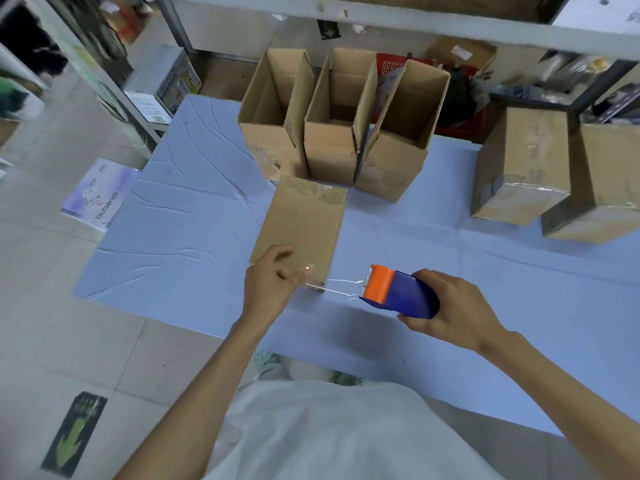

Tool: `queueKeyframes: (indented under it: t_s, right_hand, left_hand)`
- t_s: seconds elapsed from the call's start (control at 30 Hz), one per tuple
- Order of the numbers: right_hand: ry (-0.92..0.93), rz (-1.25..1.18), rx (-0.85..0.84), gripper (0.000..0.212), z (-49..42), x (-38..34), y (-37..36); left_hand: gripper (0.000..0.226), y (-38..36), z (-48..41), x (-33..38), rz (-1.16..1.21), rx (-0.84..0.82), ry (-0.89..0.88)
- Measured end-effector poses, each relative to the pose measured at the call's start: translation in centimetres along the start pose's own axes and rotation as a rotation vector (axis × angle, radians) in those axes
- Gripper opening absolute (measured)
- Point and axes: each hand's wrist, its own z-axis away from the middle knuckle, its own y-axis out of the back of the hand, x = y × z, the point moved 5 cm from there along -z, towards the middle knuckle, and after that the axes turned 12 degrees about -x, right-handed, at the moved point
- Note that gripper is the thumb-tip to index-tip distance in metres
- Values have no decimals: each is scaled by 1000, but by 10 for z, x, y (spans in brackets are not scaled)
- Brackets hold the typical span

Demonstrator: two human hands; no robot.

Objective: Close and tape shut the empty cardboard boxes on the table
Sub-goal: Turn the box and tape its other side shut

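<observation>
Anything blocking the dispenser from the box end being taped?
Nothing visible does. Only the stretched tape spans the gap between the dispenser in the right hand and the box, whose near end the left hand touches.

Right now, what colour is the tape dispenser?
The tape dispenser is blue with an orange front, seen in the head view.

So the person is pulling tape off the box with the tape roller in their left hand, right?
Not quite, only the hand is wrong. The head view shows the tape roller held in the right hand, with tape stretching from it to the box. The left hand rests on the box's near end.
</observation>
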Motion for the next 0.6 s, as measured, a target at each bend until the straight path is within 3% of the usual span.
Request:
queueKeyframes:
  t_s: [0.13, 0.6]
  right_hand:
    - [-11, 2, 6, 48, -1, 1, -1]
    - [-8, 22, -13, 46, -1, 3, -5]
  left_hand:
    - [42, -2, -1, -3, 19, 0, 18]
    - [53, -8, -4, -4, -61, 49, 52]
